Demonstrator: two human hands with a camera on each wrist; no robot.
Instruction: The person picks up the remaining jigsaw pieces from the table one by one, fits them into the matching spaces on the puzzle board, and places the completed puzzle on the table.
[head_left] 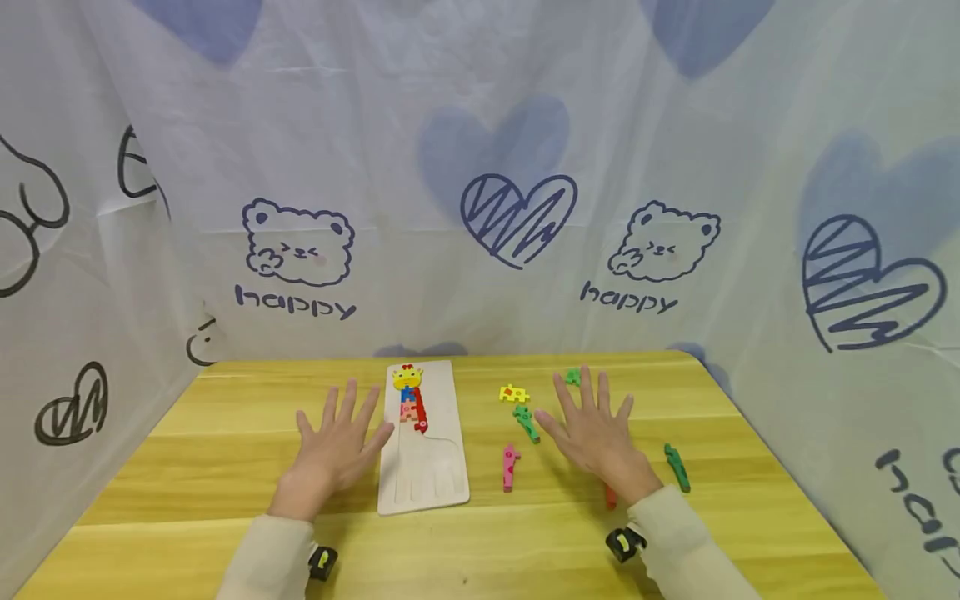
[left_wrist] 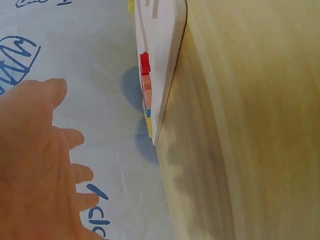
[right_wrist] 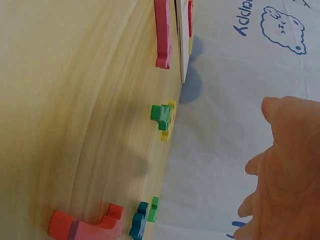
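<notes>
The left hand (head_left: 335, 448) and right hand (head_left: 597, 435) hover, fingers straight and spread apart.

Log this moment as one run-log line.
left hand: spread, empty | right hand: spread, empty | giraffe puzzle board: partly filled, giraffe head placed | loose puzzle pieces: on table, right of board

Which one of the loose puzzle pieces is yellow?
The yellow piece, right of the board, just beyond a green piece; no other loose piece is yellow.
</notes>
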